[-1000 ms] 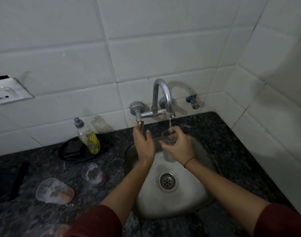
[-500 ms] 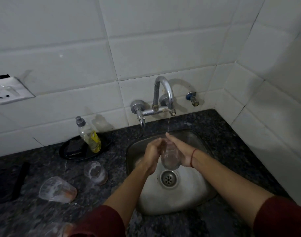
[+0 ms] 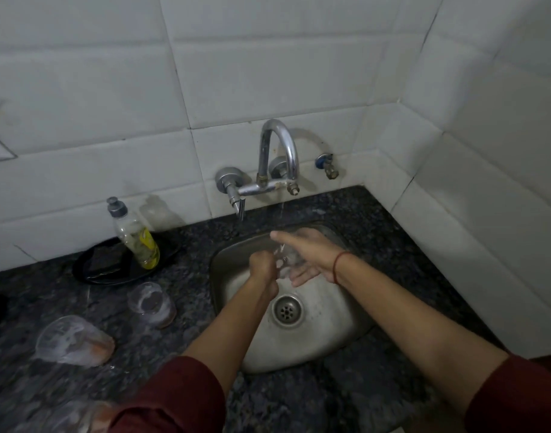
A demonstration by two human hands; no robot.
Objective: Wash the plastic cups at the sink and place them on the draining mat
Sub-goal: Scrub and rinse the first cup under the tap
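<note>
Both hands meet over the sink (image 3: 327, 335) with the clear cup (image 3: 287, 260) held between them. The left hand (image 3: 263, 270) grips the cup's left side with curled fingers, and the right hand (image 3: 310, 256) lays straight fingers along its other side. A thin stream from the tap (image 3: 278, 151) falls onto the cup. On the dark counter (image 3: 346, 398) to the left, a second cup (image 3: 150, 303) stands upright and a third cup (image 3: 74, 340) lies on its side. Both are smeared. Behind them a soap bottle (image 3: 136, 239) stands on a black tray (image 3: 92, 271).

bench (image 3: 377, 229): dark grey, speckled
wall tiles (image 3: 268, 73): white
sink (image 3: 330, 323): dull silver
bottle (image 3: 136, 242) at 9 o'clock: clear, yellow label
sleeves (image 3: 180, 398): maroon
wrist thread (image 3: 338, 264): red
</note>
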